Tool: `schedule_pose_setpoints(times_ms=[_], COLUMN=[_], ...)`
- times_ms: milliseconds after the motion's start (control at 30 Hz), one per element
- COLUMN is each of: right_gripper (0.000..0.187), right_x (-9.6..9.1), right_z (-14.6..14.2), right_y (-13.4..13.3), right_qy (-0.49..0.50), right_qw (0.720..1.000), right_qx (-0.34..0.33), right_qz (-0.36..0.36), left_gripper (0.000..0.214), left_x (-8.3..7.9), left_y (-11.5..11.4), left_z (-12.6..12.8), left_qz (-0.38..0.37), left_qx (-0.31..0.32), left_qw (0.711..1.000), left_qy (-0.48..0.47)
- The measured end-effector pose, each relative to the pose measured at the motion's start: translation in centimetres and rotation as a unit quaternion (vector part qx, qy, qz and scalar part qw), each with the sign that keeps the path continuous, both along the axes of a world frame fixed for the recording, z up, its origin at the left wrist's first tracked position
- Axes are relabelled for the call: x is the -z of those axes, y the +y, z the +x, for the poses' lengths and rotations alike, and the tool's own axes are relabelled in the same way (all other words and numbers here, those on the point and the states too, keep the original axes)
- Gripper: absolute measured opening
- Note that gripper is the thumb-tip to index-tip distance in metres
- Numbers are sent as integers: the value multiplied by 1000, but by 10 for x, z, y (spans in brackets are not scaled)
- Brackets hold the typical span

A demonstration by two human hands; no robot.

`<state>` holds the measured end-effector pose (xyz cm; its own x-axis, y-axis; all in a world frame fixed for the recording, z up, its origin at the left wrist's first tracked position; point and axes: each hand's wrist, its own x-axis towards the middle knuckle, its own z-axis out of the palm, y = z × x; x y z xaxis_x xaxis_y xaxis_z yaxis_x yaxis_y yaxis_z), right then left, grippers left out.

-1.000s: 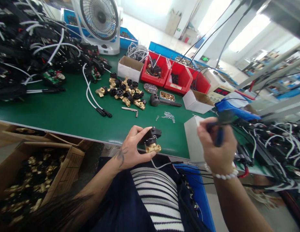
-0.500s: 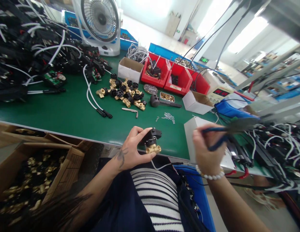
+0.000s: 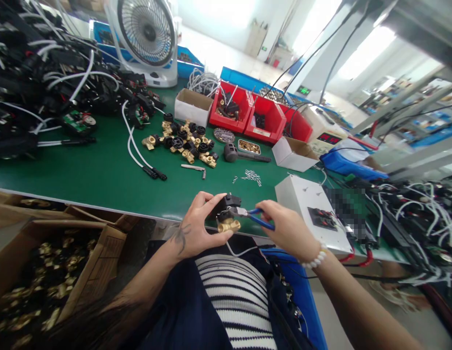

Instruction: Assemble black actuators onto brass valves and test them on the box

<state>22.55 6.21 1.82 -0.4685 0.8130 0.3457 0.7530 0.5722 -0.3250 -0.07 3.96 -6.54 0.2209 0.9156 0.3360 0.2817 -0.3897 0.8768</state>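
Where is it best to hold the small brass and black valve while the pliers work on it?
Probably grip the valve by its black upper body, from its left as the left hand does: this leaves its right side free, where the pliers in the right hand reach.

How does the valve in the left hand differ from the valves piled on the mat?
The held valve is off the mat, gripped by the left hand, pliers at its side; the piled valves lie loose and untouched. It stands alone; they are heaped. Both have brass bodies and black tops.
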Motion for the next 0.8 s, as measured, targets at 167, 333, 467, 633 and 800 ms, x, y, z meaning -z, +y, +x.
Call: schedule_pose_setpoints(times_ms=[167,333,467,633,800], right_gripper=[8,13,8,8,13], right_x=[-8,1,-6,4,15], right_z=[3,0,-1,-5,-2], right_y=[2,-3,-5,-8,-1], right_qy=[154,-17,-5,8,-93], right_qw=[972,1000,997,993,984], right_qx=[128,4,67,114,120], right_qz=[126,20,48,23,-93], left_gripper=[68,69,69,71,71], left_x=[1,2,3,1,1], left_y=[-2,-3,-2,-1,-3], left_z=[0,0,1,1,-1], left_qz=[16,10,13,11,-4], left_qx=[-4,-9,-5,-3,-8], left_qw=[1000,1000,1000,1000,1000], left_qy=[-9,-2,-13,-2,-6])
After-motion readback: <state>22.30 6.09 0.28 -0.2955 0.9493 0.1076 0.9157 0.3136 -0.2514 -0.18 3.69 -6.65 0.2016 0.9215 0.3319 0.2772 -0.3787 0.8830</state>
